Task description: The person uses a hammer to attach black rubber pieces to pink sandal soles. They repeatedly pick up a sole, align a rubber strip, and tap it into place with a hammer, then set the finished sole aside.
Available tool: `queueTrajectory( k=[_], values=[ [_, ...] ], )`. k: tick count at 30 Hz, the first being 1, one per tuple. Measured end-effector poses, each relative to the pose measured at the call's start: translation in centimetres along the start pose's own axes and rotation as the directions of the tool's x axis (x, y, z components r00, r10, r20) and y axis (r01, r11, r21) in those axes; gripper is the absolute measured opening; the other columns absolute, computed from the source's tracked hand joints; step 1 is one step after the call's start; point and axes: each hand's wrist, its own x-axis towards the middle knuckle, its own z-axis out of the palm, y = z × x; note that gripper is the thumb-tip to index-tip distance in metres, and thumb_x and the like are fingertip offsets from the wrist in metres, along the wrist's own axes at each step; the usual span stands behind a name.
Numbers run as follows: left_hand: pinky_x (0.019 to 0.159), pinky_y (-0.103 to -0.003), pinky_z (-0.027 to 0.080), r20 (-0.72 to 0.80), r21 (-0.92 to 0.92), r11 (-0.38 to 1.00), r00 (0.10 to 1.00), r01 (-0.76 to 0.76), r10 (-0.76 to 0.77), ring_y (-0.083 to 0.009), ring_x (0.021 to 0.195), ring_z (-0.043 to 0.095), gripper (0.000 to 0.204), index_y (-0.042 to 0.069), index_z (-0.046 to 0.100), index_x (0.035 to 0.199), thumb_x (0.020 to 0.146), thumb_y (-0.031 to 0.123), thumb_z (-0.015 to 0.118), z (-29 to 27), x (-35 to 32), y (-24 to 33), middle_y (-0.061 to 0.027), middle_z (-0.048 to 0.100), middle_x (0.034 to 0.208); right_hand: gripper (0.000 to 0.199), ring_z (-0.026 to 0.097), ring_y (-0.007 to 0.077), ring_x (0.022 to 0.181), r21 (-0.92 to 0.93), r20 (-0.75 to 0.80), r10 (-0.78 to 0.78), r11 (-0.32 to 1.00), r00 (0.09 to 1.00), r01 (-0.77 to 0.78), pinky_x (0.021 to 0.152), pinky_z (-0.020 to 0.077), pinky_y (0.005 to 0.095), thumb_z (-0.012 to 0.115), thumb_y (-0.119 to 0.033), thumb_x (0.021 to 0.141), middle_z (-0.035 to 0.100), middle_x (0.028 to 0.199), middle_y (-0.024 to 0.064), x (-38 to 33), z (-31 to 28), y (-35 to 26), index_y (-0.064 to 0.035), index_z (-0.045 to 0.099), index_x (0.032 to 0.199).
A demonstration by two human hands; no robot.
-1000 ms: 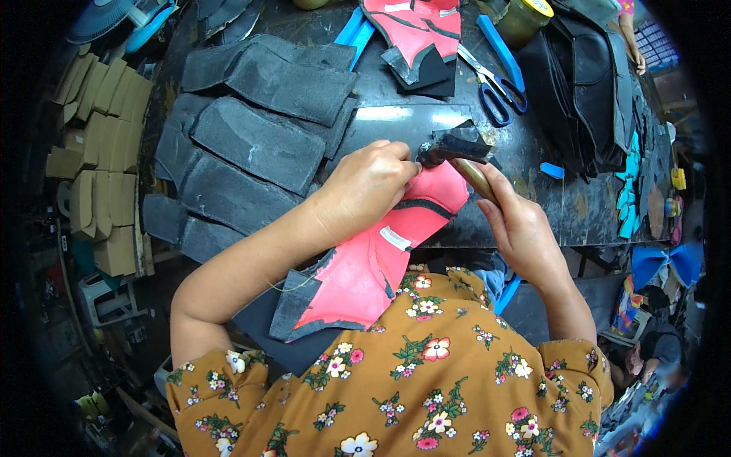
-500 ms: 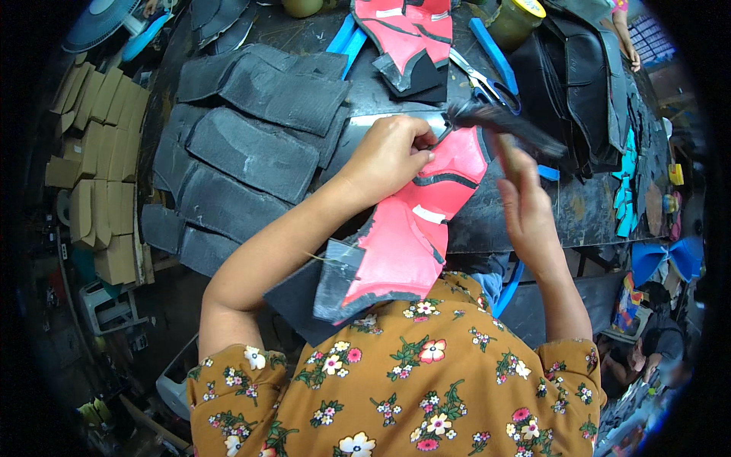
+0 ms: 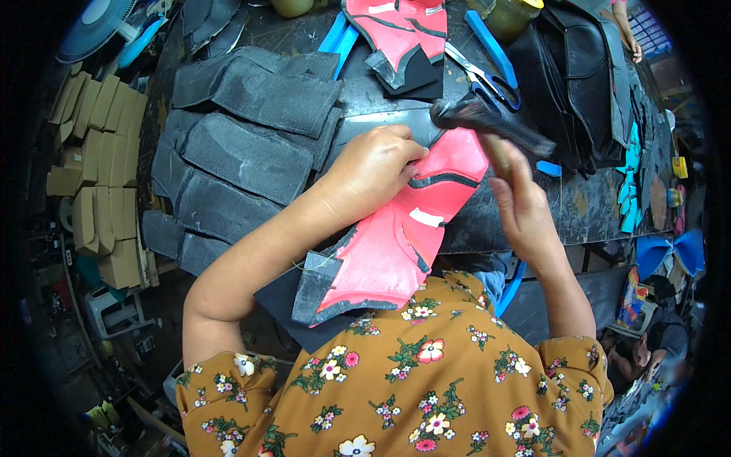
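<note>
A pink cut piece [image 3: 411, 228] with grey-black edging lies from the dark worktable [image 3: 571, 206] down onto my lap. My left hand [image 3: 373, 171] presses on its upper end, fingers curled at the edge. My right hand [image 3: 521, 202] grips the wooden handle of a dark-headed hammer [image 3: 487, 122], raised and blurred just above the piece's top right corner.
Overlapping grey foam pieces [image 3: 244, 145] cover the table's left. More pink pieces [image 3: 400, 34], blue-handled scissors [image 3: 495, 80] and a yellow-lidded jar [image 3: 510, 15] lie at the back. Black bags [image 3: 586, 84] pile at the right. Tan blocks [image 3: 91, 175] stack beside the table at left.
The hammer has swung up from resting on the pink piece to a raised, blurred position. My left hand slid slightly along the piece's top edge.
</note>
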Motion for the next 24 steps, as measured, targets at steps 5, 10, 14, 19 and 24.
queueTrajectory(
  k=[5,10,14,19,24],
  values=[
    [0.087,-0.045,0.057,-0.023,0.04,0.997,0.998,-0.059,0.06,-0.0364,0.094,0.07,0.025,-0.001,0.078,0.11,0.086,0.004,0.071,0.4,-0.2,-0.2,-0.0168,0.069,0.099,0.045,0.07,0.0521,0.103,-0.057,0.081,0.042,0.998,0.996,-0.038,0.086,0.057,0.0492,0.059,-0.011,0.108,0.071,0.114,0.0318,-0.4,0.0,0.2,-0.0075,0.047,0.15],
    [0.081,-0.042,0.058,-0.08,-0.001,0.999,0.995,-0.052,0.052,-0.0334,0.088,0.072,0.023,-0.002,0.078,0.108,0.086,0.005,0.075,0.5,-0.4,-0.2,-0.0169,0.07,0.094,0.045,0.07,0.0525,0.099,-0.081,0.026,-0.012,0.997,1.0,0.014,0.082,0.0563,0.0536,0.06,-0.015,0.107,0.072,0.105,0.0318,-1.1,1.5,0.7,-0.008,0.045,0.149],
    [0.076,-0.038,0.058,0.017,-0.205,0.966,0.987,0.16,-0.16,-0.0279,0.081,0.073,0.025,-0.003,0.078,0.109,0.086,0.004,0.078,-0.2,-1.0,-0.2,-0.0162,0.071,0.092,0.046,0.069,0.0528,0.095,-0.152,0.087,0.025,0.988,0.996,-0.012,0.078,0.0539,0.0581,0.06,-0.017,0.107,0.072,0.099,0.0311,-1.3,1.7,1.4,-0.0098,0.043,0.149],
    [0.079,-0.038,0.058,-0.001,-0.184,0.98,0.997,0.081,-0.082,-0.0285,0.085,0.073,0.026,-0.002,0.078,0.11,0.085,0.002,0.077,-0.4,-1.3,-0.1,-0.0165,0.072,0.096,0.045,0.069,0.0527,0.096,-0.135,0.127,0.089,0.988,0.988,-0.072,0.08,0.054,0.0573,0.059,-0.016,0.108,0.072,0.1,0.0313,-1.2,1.2,1.4,-0.0092,0.044,0.149],
    [0.086,-0.041,0.057,-0.037,-0.056,0.998,0.999,0.016,-0.018,-0.0351,0.094,0.072,0.024,-0.002,0.078,0.106,0.083,0.001,0.075,-0.1,-1.5,0.1,-0.0181,0.071,0.1,0.047,0.07,0.0518,0.1,0.08,-0.066,-0.012,0.997,0.998,0.018,0.084,0.0548,0.0546,0.061,-0.015,0.107,0.072,0.107,0.0318,-1.6,1.1,0.3,-0.0084,0.047,0.151]
  ],
)
